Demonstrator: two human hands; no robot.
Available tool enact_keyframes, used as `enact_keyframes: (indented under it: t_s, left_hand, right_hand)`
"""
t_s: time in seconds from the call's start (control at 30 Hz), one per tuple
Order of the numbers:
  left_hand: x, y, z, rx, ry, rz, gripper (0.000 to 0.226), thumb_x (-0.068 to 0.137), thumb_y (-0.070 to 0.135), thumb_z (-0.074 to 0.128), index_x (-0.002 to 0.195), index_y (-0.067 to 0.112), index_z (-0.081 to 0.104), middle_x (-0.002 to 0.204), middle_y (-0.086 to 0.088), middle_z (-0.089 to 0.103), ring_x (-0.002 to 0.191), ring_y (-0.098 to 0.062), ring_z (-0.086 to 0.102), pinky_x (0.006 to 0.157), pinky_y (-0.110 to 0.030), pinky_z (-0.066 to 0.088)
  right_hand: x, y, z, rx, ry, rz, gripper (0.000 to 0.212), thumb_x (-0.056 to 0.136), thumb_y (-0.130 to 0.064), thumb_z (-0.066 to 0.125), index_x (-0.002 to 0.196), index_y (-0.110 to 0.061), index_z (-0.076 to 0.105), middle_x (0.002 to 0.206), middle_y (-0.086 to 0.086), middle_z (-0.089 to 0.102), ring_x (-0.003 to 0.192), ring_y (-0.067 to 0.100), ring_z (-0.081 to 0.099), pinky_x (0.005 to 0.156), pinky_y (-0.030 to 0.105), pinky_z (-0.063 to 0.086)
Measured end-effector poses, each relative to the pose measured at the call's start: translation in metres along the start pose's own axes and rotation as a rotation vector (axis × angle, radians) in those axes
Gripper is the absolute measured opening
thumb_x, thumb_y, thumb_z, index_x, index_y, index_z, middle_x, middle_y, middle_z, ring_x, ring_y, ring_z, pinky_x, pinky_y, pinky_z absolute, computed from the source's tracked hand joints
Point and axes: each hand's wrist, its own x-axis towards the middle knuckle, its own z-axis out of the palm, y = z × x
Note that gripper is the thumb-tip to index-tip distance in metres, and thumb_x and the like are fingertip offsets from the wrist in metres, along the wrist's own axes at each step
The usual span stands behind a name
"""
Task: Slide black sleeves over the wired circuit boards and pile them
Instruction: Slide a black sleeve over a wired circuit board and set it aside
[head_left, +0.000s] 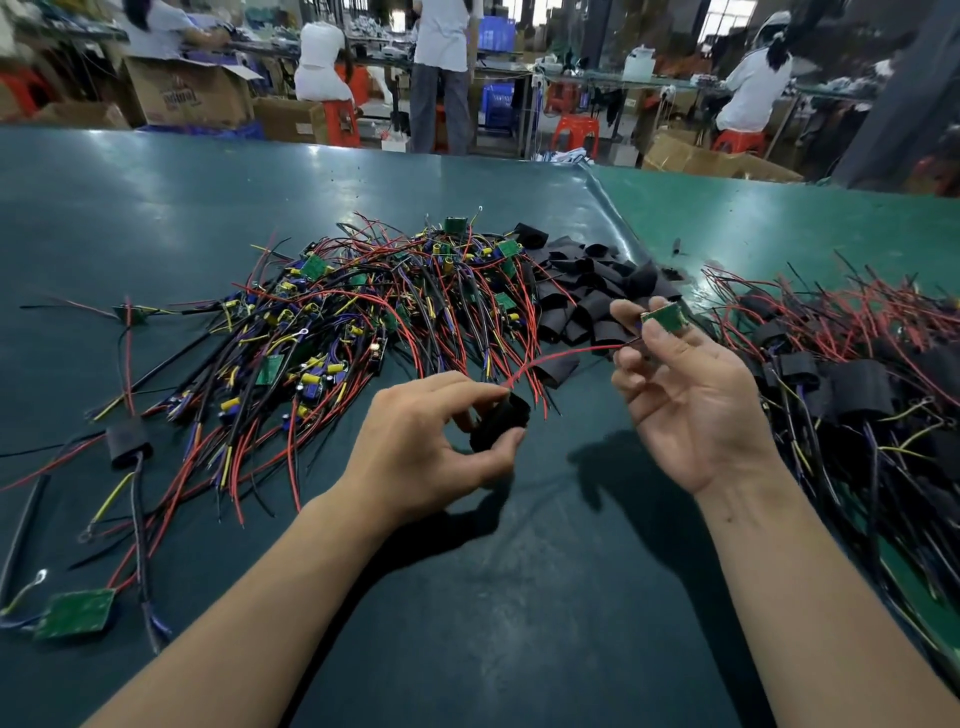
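My left hand pinches a black sleeve between thumb and fingers, just above the table. My right hand, palm up, holds a small green circuit board at its fingertips. A red wire runs from that board down into the sleeve's mouth. A heap of bare wired boards lies ahead to the left. Loose black sleeves are heaped beside it. Sleeved boards are piled at the right.
The dark green table mat meets a lighter green mat at the right. One sleeved board and a loose green board lie at the left. Several people, cardboard boxes and red stools stand beyond the far edge.
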Motion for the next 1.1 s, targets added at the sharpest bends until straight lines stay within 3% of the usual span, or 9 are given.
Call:
enact_keyframes:
  t_s: [0.13, 0.2, 0.3, 0.4, 0.57, 0.73, 0.93, 1.1]
  left_hand:
    - [0.0008, 0.0017, 0.0006, -0.025, 0.007, -0.031, 0.030, 0.074, 0.025, 0.078, 0.099, 0.008, 0.076, 0.084, 0.001, 0.070, 0.071, -0.016, 0.065, 0.070, -0.033, 0.055]
    - [0.0018, 0.0019, 0.0000, -0.043, 0.024, -0.040, 0.033, 0.076, 0.026, 0.076, 0.102, 0.007, 0.075, 0.086, 0.000, 0.070, 0.074, -0.016, 0.064, 0.073, -0.032, 0.054]
    - [0.0028, 0.0013, -0.0024, -0.064, 0.060, -0.061, 0.039, 0.079, 0.034, 0.067, 0.107, 0.006, 0.073, 0.088, -0.001, 0.069, 0.078, -0.015, 0.064, 0.075, -0.028, 0.052]
    - [0.0028, 0.0005, -0.0027, -0.066, 0.068, -0.068, 0.042, 0.080, 0.036, 0.064, 0.108, 0.006, 0.073, 0.090, 0.000, 0.068, 0.080, -0.014, 0.064, 0.076, -0.022, 0.049]
    - [0.0030, -0.0021, -0.0020, -0.052, 0.070, -0.058, 0.043, 0.081, 0.037, 0.065, 0.109, 0.006, 0.073, 0.090, 0.000, 0.068, 0.081, -0.015, 0.063, 0.077, -0.021, 0.048]
    - [0.0029, -0.0045, -0.0008, -0.046, 0.078, -0.070, 0.045, 0.079, 0.041, 0.066, 0.109, 0.008, 0.073, 0.091, 0.002, 0.068, 0.081, -0.014, 0.063, 0.076, -0.021, 0.048]
    - [0.0020, -0.0065, 0.0018, -0.036, 0.051, -0.088, 0.044, 0.078, 0.044, 0.066, 0.108, 0.012, 0.073, 0.089, 0.005, 0.067, 0.081, -0.013, 0.063, 0.078, -0.034, 0.054]
    - [0.0032, -0.0069, 0.0005, -0.016, 0.101, -0.097, 0.044, 0.079, 0.043, 0.066, 0.110, 0.012, 0.073, 0.091, 0.005, 0.066, 0.082, -0.013, 0.062, 0.076, -0.027, 0.050]
  right_hand:
    - [0.0001, -0.0035, 0.0013, 0.003, 0.007, -0.012, 0.004, 0.090, -0.016, 0.060, 0.091, -0.018, 0.057, 0.085, 0.001, 0.066, 0.057, 0.012, 0.049, 0.051, 0.022, 0.041]
    - [0.0000, -0.0034, 0.0031, -0.039, 0.035, -0.051, 0.013, 0.086, -0.020, 0.065, 0.083, -0.019, 0.053, 0.080, 0.001, 0.065, 0.055, 0.012, 0.047, 0.052, 0.023, 0.040]
    - [0.0001, -0.0014, 0.0047, -0.090, 0.090, -0.121, 0.022, 0.089, 0.000, 0.061, 0.085, -0.018, 0.050, 0.073, 0.000, 0.061, 0.055, 0.013, 0.048, 0.052, 0.023, 0.040]
    - [0.0007, 0.0005, 0.0049, -0.147, 0.118, -0.168, 0.025, 0.089, 0.011, 0.056, 0.095, -0.013, 0.054, 0.076, 0.003, 0.060, 0.058, 0.015, 0.053, 0.054, 0.024, 0.044]
    - [0.0014, 0.0030, 0.0054, -0.237, 0.133, -0.226, 0.020, 0.088, 0.013, 0.058, 0.090, -0.007, 0.058, 0.078, 0.008, 0.063, 0.067, 0.020, 0.068, 0.065, 0.024, 0.055]
    - [0.0030, -0.0001, 0.0048, -0.122, 0.205, -0.253, 0.021, 0.088, 0.013, 0.058, 0.085, -0.008, 0.057, 0.076, 0.007, 0.065, 0.066, 0.020, 0.067, 0.066, 0.024, 0.054]
    - [0.0021, -0.0021, 0.0066, -0.072, 0.214, -0.243, 0.022, 0.089, 0.013, 0.057, 0.084, -0.009, 0.057, 0.076, 0.005, 0.065, 0.067, 0.020, 0.067, 0.066, 0.023, 0.054]
    - [0.0017, 0.0034, 0.0081, -0.150, 0.195, -0.226, 0.022, 0.088, 0.014, 0.058, 0.085, -0.008, 0.056, 0.076, 0.008, 0.063, 0.063, 0.020, 0.066, 0.064, 0.024, 0.053]
